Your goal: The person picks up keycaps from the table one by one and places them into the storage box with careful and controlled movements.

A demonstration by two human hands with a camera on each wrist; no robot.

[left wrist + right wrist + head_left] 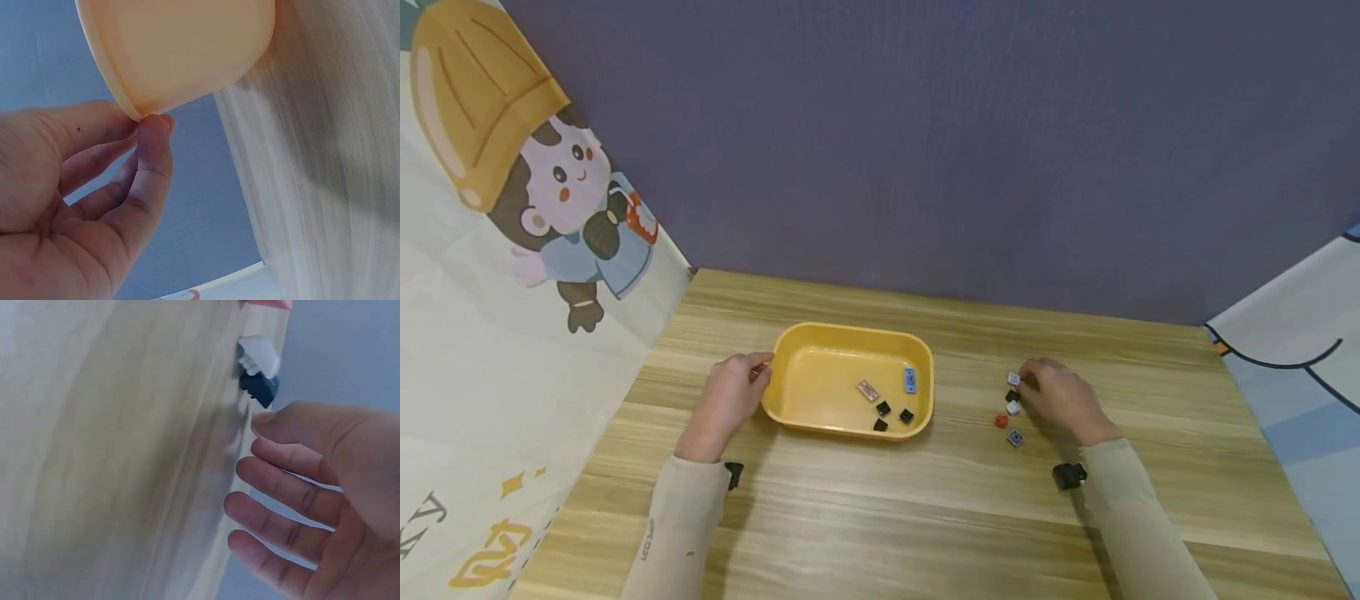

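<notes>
My left hand [730, 398] pinches the left rim of a shallow yellow tray [820, 429] between thumb and fingers; the left wrist view shows the grip on its rim [109, 69]. On the tray's right side lie a pinkish tile [868, 390], a blue tile [910, 381] and several small black pieces [907, 416]. To the right, my right hand [1063, 400] pinches a small white toy brick [1013, 378] at its fingertips; the right wrist view mostly hides it behind the thumb. Close by are a dark brick [259, 387] and another white brick [261, 355].
Nearer me on the wooden table [880, 517] lie a red piece [1002, 422] and a grey-blue square tile [1015, 438]. A dark panel [925, 150] rises behind the table. Printed cloth [512, 358] hangs at the left side.
</notes>
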